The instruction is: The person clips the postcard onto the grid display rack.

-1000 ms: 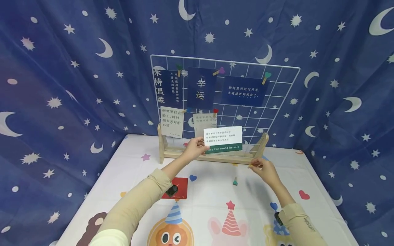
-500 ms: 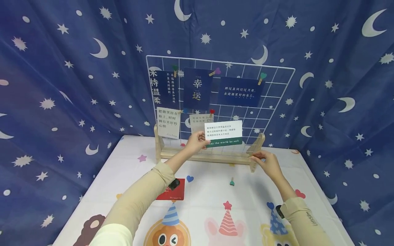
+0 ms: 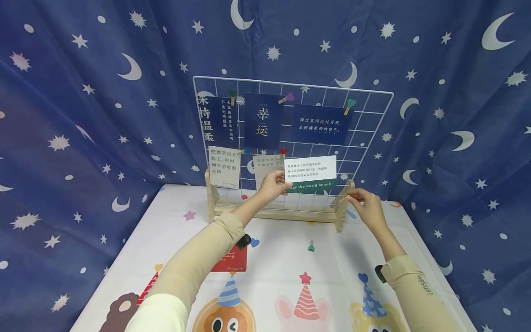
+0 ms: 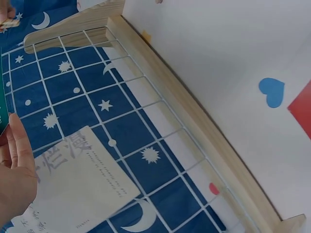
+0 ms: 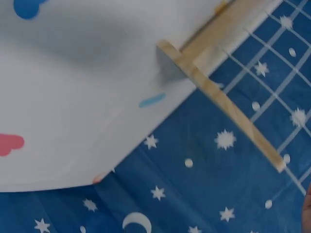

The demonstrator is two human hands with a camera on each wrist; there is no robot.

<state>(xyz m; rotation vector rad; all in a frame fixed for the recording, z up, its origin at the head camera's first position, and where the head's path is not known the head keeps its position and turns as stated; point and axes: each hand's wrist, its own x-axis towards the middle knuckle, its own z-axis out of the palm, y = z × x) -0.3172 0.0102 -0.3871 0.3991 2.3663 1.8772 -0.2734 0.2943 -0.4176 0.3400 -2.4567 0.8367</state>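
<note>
My left hand [image 3: 273, 185] pinches a white-and-green postcard [image 3: 311, 168] by its left edge, thumb in front. The card is held in front of the lower right part of a white wire grid [image 3: 371, 131]. My right hand [image 3: 368, 210] is beside the grid's right wooden foot [image 3: 341, 214], thumb and fingertips together. In the left wrist view it pinches a small wooden clothespin [image 4: 10, 23]. Behind my left hand hangs a cream card [image 3: 262, 168], partly covered, under a red heart clothespin [image 3: 283, 151]. Only a sliver of my right hand [image 5: 307, 213] enters the right wrist view.
Dark blue cards [image 3: 262, 121] hang along the grid's top row by heart clothespins. Another cream card [image 3: 224, 167] hangs lower left. On the patterned tablecloth [image 3: 274, 258] lie a red card [image 3: 232, 262], partly under my left forearm, and a green heart clothespin [image 3: 311, 246].
My left hand has carried the white-and-green postcard right and upward across the grid. My right hand has risen with its clothespin and shifted right, outside the rack's foot.
</note>
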